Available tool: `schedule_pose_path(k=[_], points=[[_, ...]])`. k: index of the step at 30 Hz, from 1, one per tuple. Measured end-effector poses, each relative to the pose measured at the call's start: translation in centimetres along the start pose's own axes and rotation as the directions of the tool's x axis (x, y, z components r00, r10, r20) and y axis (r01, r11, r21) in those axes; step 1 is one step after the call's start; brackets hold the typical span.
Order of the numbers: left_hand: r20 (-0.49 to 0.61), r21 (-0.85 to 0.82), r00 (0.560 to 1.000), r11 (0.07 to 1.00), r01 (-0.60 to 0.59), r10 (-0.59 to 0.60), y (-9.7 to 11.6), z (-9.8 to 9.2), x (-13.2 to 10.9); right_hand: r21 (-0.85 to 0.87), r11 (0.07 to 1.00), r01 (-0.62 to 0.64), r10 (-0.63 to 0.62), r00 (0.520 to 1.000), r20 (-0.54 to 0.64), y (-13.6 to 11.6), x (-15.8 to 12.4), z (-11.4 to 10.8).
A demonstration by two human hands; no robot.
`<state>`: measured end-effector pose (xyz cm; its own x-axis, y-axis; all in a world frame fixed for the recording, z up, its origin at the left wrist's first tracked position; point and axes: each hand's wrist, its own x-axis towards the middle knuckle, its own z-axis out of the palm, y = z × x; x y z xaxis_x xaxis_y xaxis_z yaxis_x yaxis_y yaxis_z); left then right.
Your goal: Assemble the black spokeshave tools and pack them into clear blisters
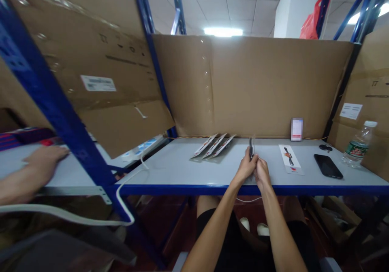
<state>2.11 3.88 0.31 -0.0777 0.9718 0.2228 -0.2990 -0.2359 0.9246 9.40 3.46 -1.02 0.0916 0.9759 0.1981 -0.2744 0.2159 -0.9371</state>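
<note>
Above the front of the table, my left hand is closed around a slim black object that points up and away from me. My right hand touches it, its fingers closed at the edge of a clear plastic bag. The exact kind of the black object is too small to make out. To the right lies a white printed card with a picture of a black strap-like item. Several flat clear packets with cards lean in a row to the left.
A black phone, dark keys or small fob and a water bottle are at right. Another phone stands against the cardboard back wall. A power strip lies left; another person's hand rests beyond the blue post.
</note>
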Motion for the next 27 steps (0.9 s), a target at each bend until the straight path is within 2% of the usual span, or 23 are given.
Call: schedule_pose_path(k=[1,3,5,8,11,13,14,16,19,22,25,27], points=[[0.011,0.169,1.0,0.985,-0.024,0.022,0.1,0.3,-0.1,0.113,0.994,-0.002,0.004,1.0,-0.021,0.3,0.1,-0.1],[0.042,0.46,0.998,0.886,-0.064,0.05,0.3,0.8,-0.3,0.232,0.972,0.031,-0.02,0.999,-0.05,0.7,0.4,-0.3],[0.066,0.567,0.996,0.82,-0.08,0.052,0.6,1.1,-0.4,0.264,0.963,0.049,-0.034,0.998,-0.061,0.8,0.6,-0.3],[0.051,0.529,0.999,0.848,-0.024,-0.003,1.1,0.8,-0.3,0.253,0.967,-0.038,0.051,0.998,-0.045,0.6,0.9,-0.3],[0.059,0.305,0.983,0.941,0.149,-0.174,1.8,-0.4,-0.3,0.285,0.947,-0.148,0.171,0.984,-0.057,-0.1,1.2,-0.7],[0.112,0.173,0.95,0.947,0.272,-0.293,2.2,-1.6,-0.3,0.308,0.937,-0.162,0.204,0.973,-0.107,-0.6,1.4,-1.4],[0.131,0.156,0.935,0.938,0.309,-0.33,2.4,-2.2,-0.3,0.306,0.941,-0.147,0.198,0.97,-0.143,-0.9,1.4,-1.8],[0.089,0.28,0.927,0.902,0.328,-0.364,2.5,-3.4,0.1,0.269,0.959,-0.092,0.151,0.967,-0.206,-1.3,1.2,-2.7],[-0.071,0.569,0.936,0.757,0.322,-0.344,2.7,-4.7,1.8,0.208,0.977,-0.038,0.085,0.971,-0.224,-1.6,0.6,-3.9],[-0.17,0.691,0.946,0.651,0.314,-0.276,3.4,-5.6,4.1,0.173,0.983,-0.056,0.088,0.979,-0.185,-1.6,0.0,-4.3],[-0.205,0.79,0.965,0.554,0.262,-0.163,4.4,-6.3,4.9,0.126,0.989,-0.071,0.089,0.986,-0.142,-1.5,-0.3,-4.2],[-0.176,0.871,0.983,0.455,0.182,-0.057,4.8,-6.5,4.5,0.113,0.991,-0.073,0.086,0.989,-0.117,-1.5,-0.4,-4.1]])
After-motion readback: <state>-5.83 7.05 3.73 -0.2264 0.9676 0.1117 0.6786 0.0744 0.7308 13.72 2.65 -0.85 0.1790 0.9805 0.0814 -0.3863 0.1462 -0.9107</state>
